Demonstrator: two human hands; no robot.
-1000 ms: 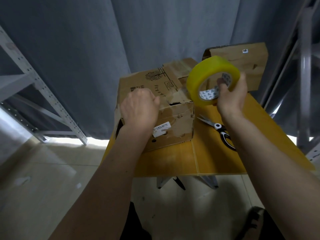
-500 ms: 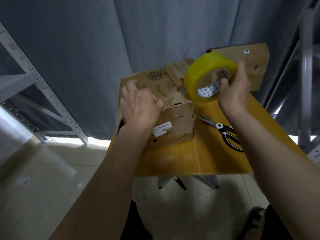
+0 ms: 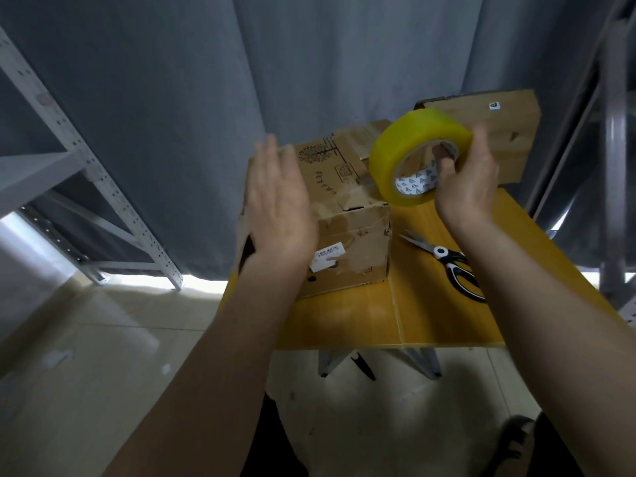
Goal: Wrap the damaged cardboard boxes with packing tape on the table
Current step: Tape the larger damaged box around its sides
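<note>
Head view looks down on a worn brown cardboard box point(image 3: 347, 232) with torn, scuffed faces and a white label on its near side, standing on the left part of a yellow-orange table point(image 3: 430, 311). On its top, the left hand point(image 3: 280, 208) lies flat with the fingers stretched out and together, gripping nothing; whether the palm fully presses the cardboard cannot be told. Just right of the box's top corner, the right hand point(image 3: 464, 184) holds up a thick roll of yellow packing tape point(image 3: 413, 156), fingers curled through the printed white core and the thumb side against the outer rim; the roll is tilted, its open face turned toward the camera, above the table and close to the box's right edge. A second brown cardboard box point(image 3: 509, 139), with a small sticker on it, stands behind the roll at the far right of the table. On the table, right of the first box and partly hidden under the right forearm, lie black-handled scissors point(image 3: 447, 259), blades pointing toward the box. Grey curtains point(image 3: 309, 80) hang behind the table, a grey metal shelf frame point(image 3: 86, 187) stands at the left, and pale floor tiles point(image 3: 86, 356) lie below.
</note>
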